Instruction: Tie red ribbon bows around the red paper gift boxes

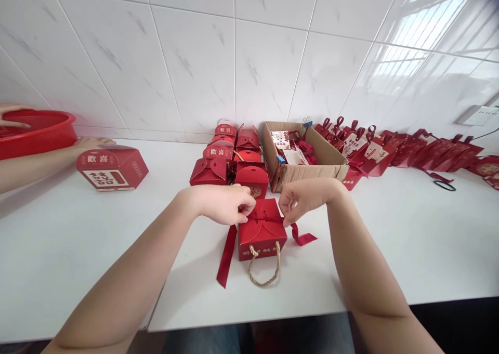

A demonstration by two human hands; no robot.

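A small red gift box [262,238] with a twisted rope handle [265,283] stands on the white table right before me. Dark red ribbon [226,263] runs across its lid, crossed at the middle. My left hand [230,204] is closed in a pinch on the ribbon at the lid's left edge, and one loose end hangs down to the table. On the opposite edge my right hand [302,200] pinches the ribbon too, its other end curling on the table. The ribbon between both hands looks taut.
Several red boxes [209,171] stand in rows behind. A cardboard box [312,173] holds cards and ribbon. Several red bags [380,154] line the wall at right, near a black ring [445,185]. At left, another person's arms [42,164] flank a red basin [47,133] and a red box [113,169].
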